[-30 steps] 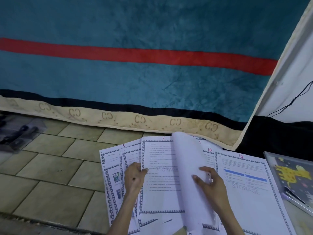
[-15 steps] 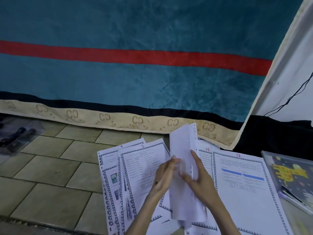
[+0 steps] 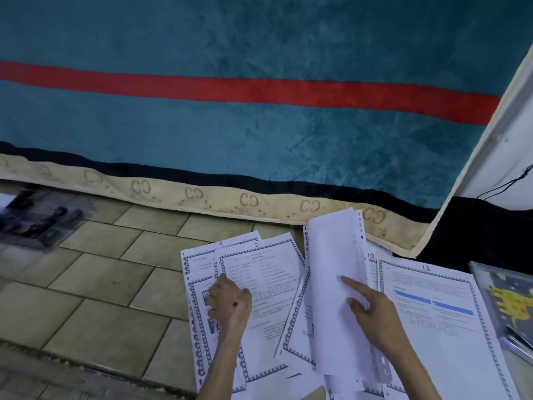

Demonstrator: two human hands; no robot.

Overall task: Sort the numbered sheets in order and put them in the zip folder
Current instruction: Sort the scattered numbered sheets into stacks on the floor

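Left hand (image 3: 229,303) palm down on the sheet marked 2 (image 3: 259,287), fingers bent and bunched together, tips pressing the paper's left part; whether the thumb pinches an edge, cannot tell. Right hand (image 3: 372,311) lies on a curled blank-side sheet (image 3: 331,284), index finger straight and pointing up the page, other fingers curled under, thumb against the sheet's right edge.

Sheets are thin white printed paper with a dark patterned border and a grey STORAGE watermark, red handwritten numbers at the top. Sheet 9 (image 3: 199,261) peeks out left of sheet 2, under it. The curled sheet stands up just right of sheet 2, punched holes along its edge. Sheet 10 (image 3: 372,259) shows behind it; sheet 12 (image 3: 432,307) lies flat further right.

Zip folder (image 3: 507,301), glossy plastic with a yellow animal print, just right of sheet 12. Beige floor tiles (image 3: 95,284) left of sheet 2; teal plush blanket (image 3: 259,134) with red stripe behind; clear plastic packet (image 3: 40,223) far left.
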